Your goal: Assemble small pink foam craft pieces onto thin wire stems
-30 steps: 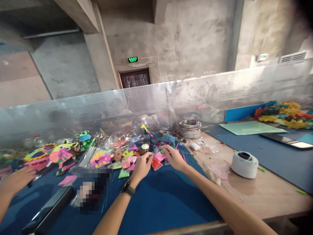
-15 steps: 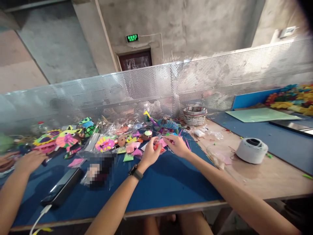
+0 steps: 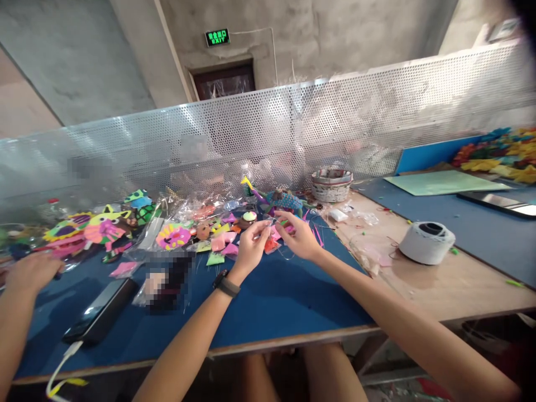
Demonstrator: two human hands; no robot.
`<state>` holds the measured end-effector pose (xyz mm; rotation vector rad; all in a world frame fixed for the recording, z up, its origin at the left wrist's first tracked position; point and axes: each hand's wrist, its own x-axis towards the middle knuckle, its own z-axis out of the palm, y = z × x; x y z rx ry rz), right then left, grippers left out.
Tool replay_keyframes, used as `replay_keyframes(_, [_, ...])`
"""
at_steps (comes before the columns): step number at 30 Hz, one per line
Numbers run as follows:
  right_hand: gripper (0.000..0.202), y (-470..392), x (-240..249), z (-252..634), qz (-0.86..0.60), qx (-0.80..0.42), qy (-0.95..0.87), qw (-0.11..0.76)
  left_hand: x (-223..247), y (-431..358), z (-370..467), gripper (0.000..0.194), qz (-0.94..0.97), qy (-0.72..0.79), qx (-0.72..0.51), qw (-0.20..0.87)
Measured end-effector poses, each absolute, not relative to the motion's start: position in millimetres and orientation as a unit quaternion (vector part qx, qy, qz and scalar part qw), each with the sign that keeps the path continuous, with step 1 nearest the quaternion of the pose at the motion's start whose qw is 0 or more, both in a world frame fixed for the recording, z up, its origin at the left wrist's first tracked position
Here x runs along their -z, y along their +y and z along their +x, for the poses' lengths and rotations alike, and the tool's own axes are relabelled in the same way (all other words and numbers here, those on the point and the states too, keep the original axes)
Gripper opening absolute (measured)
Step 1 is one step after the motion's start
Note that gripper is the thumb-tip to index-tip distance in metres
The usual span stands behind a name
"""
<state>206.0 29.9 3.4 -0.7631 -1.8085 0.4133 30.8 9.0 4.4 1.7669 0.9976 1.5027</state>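
My left hand (image 3: 252, 248), with a dark watch on the wrist, is raised over the blue table (image 3: 285, 301), its thumb and fingertips pinched on something thin that I cannot make out. Close on its right is my right hand (image 3: 299, 237), fingers bent, also closed on something too small to tell. A red piece (image 3: 271, 245) and pink pieces show between and behind the hands. Just beyond them stands a blue dotted toy animal (image 3: 288, 202). Small pink and green clay packets (image 3: 216, 259) lie left of my left hand.
Another person's hand (image 3: 31, 271) is at the far left, near colourful clay figures (image 3: 106, 223). A phone (image 3: 100, 310) with a cable lies in front. Rightward are a woven basket (image 3: 332, 187) and a white roll (image 3: 427, 243). A perforated metal screen (image 3: 251, 134) stands behind.
The view has tilted down slightly. My hands have moved a little apart from the red and pink pieces, which now show lower between them. The other person's hand has shifted left.
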Motion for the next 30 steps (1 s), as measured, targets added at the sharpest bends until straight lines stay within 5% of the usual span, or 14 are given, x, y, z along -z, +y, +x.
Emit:
replay_keyframes(16, [0.030,20.8,-10.8,206.9,-0.314,-0.177,-0.774,0.521,-7.9,7.4,30.5,0.030,0.662,0.362,-0.584,0.300])
replay_keyframes(30, [0.035,31.1,-2.1,204.4,-0.278,-0.369,-0.723,0.513,-14.2,6.1,23.0,0.024,0.687,0.341,-0.548,0.334])
